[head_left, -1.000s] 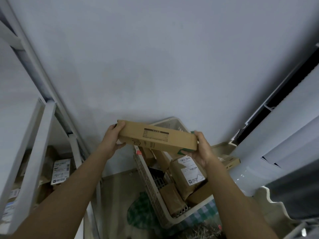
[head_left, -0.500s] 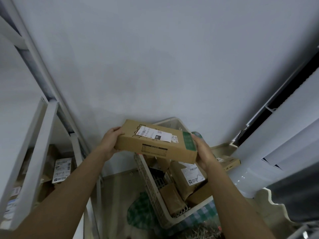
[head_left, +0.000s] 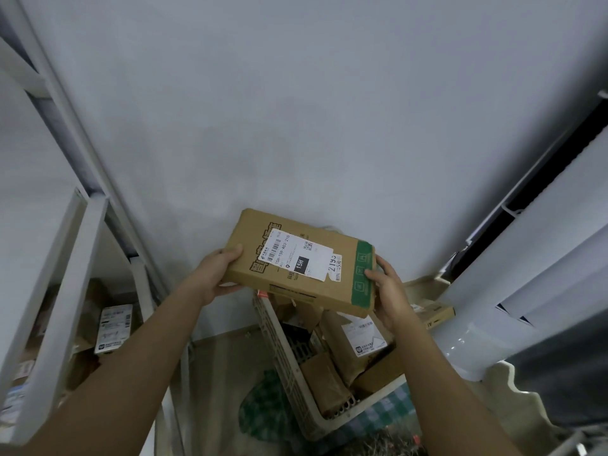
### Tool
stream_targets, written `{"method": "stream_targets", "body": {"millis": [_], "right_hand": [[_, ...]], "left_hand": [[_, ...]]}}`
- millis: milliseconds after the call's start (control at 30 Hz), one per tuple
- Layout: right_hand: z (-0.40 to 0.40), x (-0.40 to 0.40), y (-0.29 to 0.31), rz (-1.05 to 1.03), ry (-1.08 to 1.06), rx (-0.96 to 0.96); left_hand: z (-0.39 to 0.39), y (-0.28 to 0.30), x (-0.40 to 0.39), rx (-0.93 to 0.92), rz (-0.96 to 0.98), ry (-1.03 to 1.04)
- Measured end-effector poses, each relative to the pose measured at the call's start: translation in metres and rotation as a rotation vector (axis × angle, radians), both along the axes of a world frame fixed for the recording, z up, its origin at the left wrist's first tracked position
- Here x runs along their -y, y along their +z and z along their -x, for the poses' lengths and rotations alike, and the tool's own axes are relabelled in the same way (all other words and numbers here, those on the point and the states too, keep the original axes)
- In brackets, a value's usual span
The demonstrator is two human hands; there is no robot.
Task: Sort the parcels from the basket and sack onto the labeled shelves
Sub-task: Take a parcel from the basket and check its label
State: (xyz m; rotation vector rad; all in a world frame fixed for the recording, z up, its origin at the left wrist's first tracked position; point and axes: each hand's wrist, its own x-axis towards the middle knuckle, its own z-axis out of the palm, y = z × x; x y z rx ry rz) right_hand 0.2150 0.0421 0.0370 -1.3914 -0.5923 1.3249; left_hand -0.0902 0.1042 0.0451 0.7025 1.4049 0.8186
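Note:
A flat brown cardboard parcel (head_left: pixel 263 241) with a white shipping label and a green tape band is held in the air above the basket. My left hand (head_left: pixel 215 274) grips its left end, thumb on top. My right hand (head_left: pixel 388 291) grips its right end at the green band. The label faces up towards me. Below stands a beige plastic basket (head_left: pixel 289 366) with several brown parcels inside, one of them with a white label (head_left: pixel 362 337). White metal shelves (head_left: pixel 65 291) stand at the left, and labeled parcels (head_left: pixel 113 327) lie on a lower level.
A plain white wall fills the view ahead. A green checked sack (head_left: pixel 263 409) lies on the floor by the basket. At the right stand a white air-conditioner unit (head_left: pixel 526 291) and a small box (head_left: pixel 437 315) beside it.
The parcel has been tipped so that its labeled top face turns up towards me. Both hands kept their grip on its ends.

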Motion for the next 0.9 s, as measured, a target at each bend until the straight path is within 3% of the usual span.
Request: {"method": "stream_targets", "body": {"millis": [133,267,333,567,800,900], "right_hand": [[0.003,0.0,0.005,-0.004,0.01,0.239],[0.002,-0.002,0.005,-0.082,0.164,0.861],[0.006,-0.007,0.011,-0.114,0.302,1.003],[0.022,-0.016,0.043,-0.038,0.586,0.679],[0.027,-0.009,0.038,0.013,0.648,0.518],[0.036,-0.006,0.034,-0.014,0.638,0.5]], "left_hand": [[-0.004,0.008,0.003,-0.019,-0.135,0.002],[-0.008,0.019,0.003,-0.087,-0.258,-0.023],[-0.01,0.026,0.002,-0.112,-0.327,-0.068],[-0.014,0.044,0.003,-0.145,-0.423,-0.288],[-0.01,0.037,-0.003,-0.175,-0.425,-0.012],[-0.011,0.032,-0.004,-0.109,-0.31,-0.014]]}}
